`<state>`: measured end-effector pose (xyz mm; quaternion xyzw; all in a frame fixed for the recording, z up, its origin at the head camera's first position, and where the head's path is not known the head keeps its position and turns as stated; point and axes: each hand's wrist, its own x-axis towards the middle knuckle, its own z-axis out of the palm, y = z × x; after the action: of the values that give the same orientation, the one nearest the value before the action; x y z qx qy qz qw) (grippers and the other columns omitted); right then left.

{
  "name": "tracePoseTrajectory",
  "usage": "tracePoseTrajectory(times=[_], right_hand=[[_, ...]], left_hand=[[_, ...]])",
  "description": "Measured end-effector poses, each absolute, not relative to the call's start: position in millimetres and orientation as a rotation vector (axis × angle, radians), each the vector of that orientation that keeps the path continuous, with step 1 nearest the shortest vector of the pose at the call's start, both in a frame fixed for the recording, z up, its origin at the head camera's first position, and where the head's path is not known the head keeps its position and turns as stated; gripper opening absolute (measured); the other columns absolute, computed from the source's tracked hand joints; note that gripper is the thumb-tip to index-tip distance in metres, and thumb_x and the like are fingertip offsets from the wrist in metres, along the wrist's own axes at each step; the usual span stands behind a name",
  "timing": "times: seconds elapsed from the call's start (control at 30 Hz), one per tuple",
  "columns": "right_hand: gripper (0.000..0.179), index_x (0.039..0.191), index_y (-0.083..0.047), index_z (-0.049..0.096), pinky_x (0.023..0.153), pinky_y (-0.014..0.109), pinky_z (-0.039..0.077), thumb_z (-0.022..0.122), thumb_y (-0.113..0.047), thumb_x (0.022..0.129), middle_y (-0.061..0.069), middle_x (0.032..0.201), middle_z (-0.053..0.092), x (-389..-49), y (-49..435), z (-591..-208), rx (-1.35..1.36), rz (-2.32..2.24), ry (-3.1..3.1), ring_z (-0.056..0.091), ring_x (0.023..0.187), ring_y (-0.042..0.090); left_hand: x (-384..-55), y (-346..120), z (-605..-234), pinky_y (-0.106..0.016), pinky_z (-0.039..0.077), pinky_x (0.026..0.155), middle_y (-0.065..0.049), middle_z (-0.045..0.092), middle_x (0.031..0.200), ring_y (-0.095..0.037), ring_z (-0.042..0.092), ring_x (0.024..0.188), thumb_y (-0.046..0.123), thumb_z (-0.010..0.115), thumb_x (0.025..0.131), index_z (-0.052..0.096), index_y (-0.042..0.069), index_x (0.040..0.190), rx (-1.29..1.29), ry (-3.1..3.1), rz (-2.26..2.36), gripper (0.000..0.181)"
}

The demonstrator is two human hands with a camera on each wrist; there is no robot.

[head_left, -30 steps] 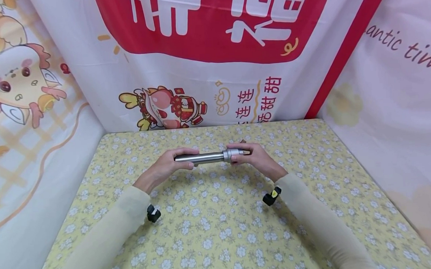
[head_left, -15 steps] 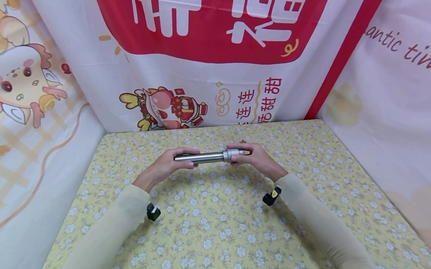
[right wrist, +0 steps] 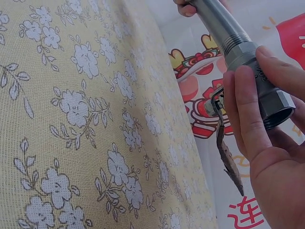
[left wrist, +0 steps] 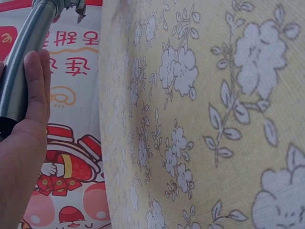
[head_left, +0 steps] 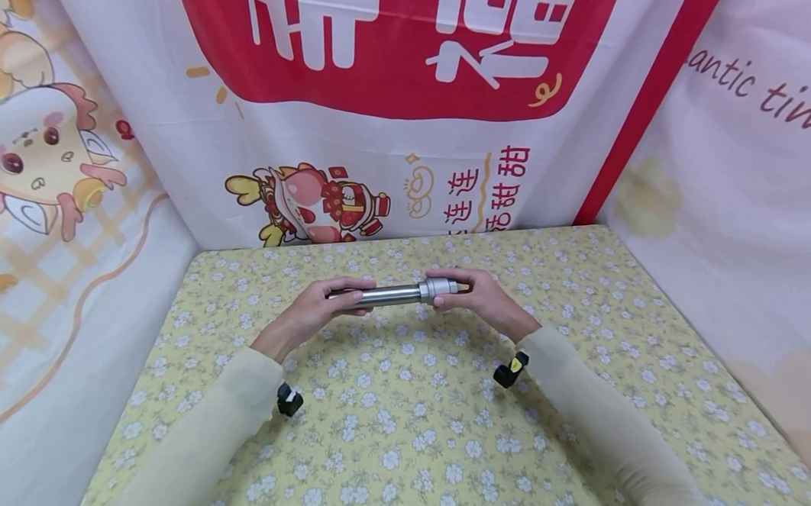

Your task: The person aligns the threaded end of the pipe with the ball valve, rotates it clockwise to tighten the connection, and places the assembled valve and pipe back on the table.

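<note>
A smooth metal pipe lies level between the two hands above the table. My left hand grips its left end, with the thumb across the near side. At the pipe's right end is a silver ball valve, which my right hand holds between thumb and fingers. In the right wrist view, screw threads show where the pipe enters the valve, and the valve's open end faces the palm. A worn brownish lever handle hangs from the valve there. In the left wrist view the pipe's dark open end sits by the palm.
A yellow cloth with white flowers covers the table. A printed white and red curtain stands along the back edge, with printed cloth walls at the left and right. Small black cameras sit at both wrists.
My left thumb has moved up from the pipe's underside onto its near face. The brownish piece seen behind the right hand has dropped from sight. The right hand stays in place.
</note>
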<state>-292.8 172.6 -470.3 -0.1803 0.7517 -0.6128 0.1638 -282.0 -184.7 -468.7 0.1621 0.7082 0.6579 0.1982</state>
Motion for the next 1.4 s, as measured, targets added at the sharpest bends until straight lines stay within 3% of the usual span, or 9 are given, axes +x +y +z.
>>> tracePoseTrajectory(times=[0.23,0.33,0.53,0.87,1.0,1.23,1.4], right_hand=[[0.053,0.146,-0.029,0.071,0.113,0.067,0.050,0.088,-0.032,0.096,0.003,0.152,0.062,-294.6,173.3,-471.9,-0.511,-1.756,2.136,0.071,0.120,0.030],[0.053,0.146,-0.028,0.071,0.113,0.067,0.050,0.087,-0.031,0.096,0.003,0.151,0.063,-294.9,173.6,-472.0,-0.502,-1.763,2.133,0.072,0.119,0.030],[0.059,0.152,-0.019,0.067,0.113,0.069,0.049,0.087,-0.030,0.097,0.005,0.152,0.062,-293.5,174.8,-471.0,-0.493,-1.764,2.136,0.074,0.116,0.030],[0.052,0.145,-0.029,0.072,0.112,0.068,0.050,0.087,-0.032,0.096,0.002,0.154,0.061,-292.9,176.0,-470.7,-0.493,-1.768,2.135,0.075,0.115,0.030],[0.053,0.145,-0.028,0.072,0.113,0.068,0.050,0.088,-0.032,0.095,0.004,0.152,0.062,-293.3,175.9,-471.6,-0.482,-1.776,2.121,0.075,0.115,0.030],[0.052,0.144,-0.028,0.073,0.112,0.067,0.051,0.089,-0.033,0.095,0.002,0.152,0.063,-292.5,176.0,-471.4,-0.491,-1.783,2.123,0.075,0.116,0.031],[0.051,0.143,-0.029,0.073,0.111,0.064,0.053,0.088,-0.032,0.095,0.000,0.155,0.061,-291.7,175.7,-472.8,-0.496,-1.778,2.134,0.073,0.118,0.031]], left_hand=[[-281.6,-183.9,-467.3,-0.058,0.049,0.119,-0.019,0.060,0.155,-0.050,0.065,0.134,0.023,0.074,0.107,0.066,0.011,0.151,0.446,2.021,1.816,0.047],[-280.6,-182.9,-465.0,-0.058,0.051,0.117,-0.021,0.057,0.158,-0.047,0.069,0.128,0.019,0.076,0.105,0.065,0.009,0.152,0.448,2.021,1.811,0.048],[-278.8,-180.7,-461.5,-0.055,0.057,0.108,-0.020,0.053,0.162,-0.025,0.075,0.110,0.011,0.075,0.104,0.064,0.008,0.152,0.478,2.053,1.760,0.050],[-278.7,-181.2,-459.9,-0.040,0.054,0.105,-0.010,0.056,0.159,-0.036,0.063,0.131,0.020,0.083,0.099,0.069,0.018,0.149,0.470,2.164,1.685,0.053],[-278.8,-181.2,-460.1,-0.041,0.054,0.107,-0.012,0.057,0.159,-0.041,0.061,0.137,0.016,0.081,0.100,0.067,0.016,0.151,0.469,2.139,1.695,0.053],[-279.3,-181.9,-459.4,-0.045,0.053,0.110,-0.010,0.057,0.157,-0.030,0.064,0.130,0.025,0.082,0.101,0.067,0.020,0.151,0.488,2.204,1.611,0.053],[-280.6,-182.3,-460.3,-0.061,0.053,0.110,-0.012,0.057,0.153,-0.031,0.069,0.121,0.028,0.082,0.101,0.068,0.019,0.150,0.506,2.181,1.610,0.052]])
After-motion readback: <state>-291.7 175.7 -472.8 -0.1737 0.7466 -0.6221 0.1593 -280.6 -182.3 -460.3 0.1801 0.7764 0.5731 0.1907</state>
